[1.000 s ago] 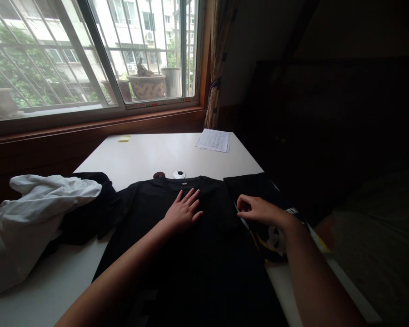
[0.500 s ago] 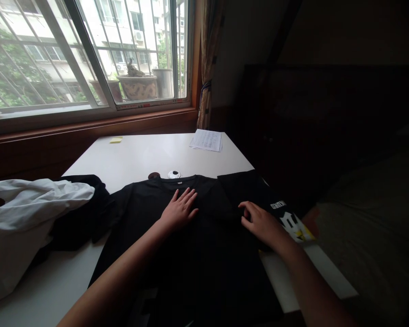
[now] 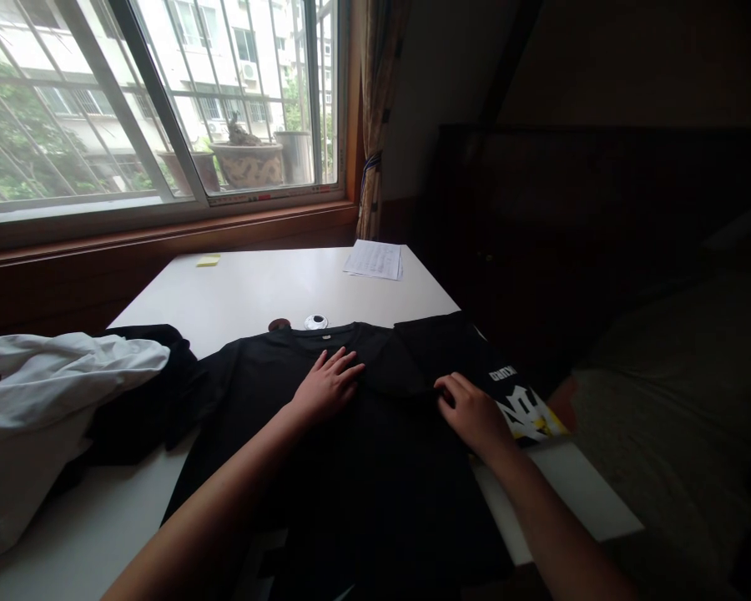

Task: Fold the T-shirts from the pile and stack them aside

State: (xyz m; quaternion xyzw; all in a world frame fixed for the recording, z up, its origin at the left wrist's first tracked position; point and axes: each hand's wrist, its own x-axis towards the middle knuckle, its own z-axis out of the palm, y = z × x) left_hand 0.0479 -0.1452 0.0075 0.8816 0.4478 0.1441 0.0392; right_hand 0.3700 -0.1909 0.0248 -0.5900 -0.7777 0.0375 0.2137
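A black T-shirt (image 3: 363, 484) lies spread on the white table (image 3: 275, 280), its neckline toward the window. My left hand (image 3: 326, 386) rests flat on its upper chest with the fingers spread. At the shirt's right sleeve, my right hand (image 3: 472, 415) has its thumb and fingers closed on the sleeve edge. A dark garment with white and yellow print (image 3: 526, 409) lies to the right, partly under the sleeve and partly behind my right hand. The lower part of the T-shirt fades into shadow.
White cloth (image 3: 68, 376) and black cloth (image 3: 156, 392) are heaped at the left. Beyond the neckline sit a brown disc (image 3: 279, 324) and a white disc (image 3: 316, 322). Papers (image 3: 375, 259) and a yellow sticky-note pad (image 3: 209, 260) lie at the far edge. A person's clothed body (image 3: 657, 401) is at the right.
My right hand's fingers, apart before, have closed on the T-shirt's sleeve edge. My left hand stays flat on the shirt. The view has shifted slightly.
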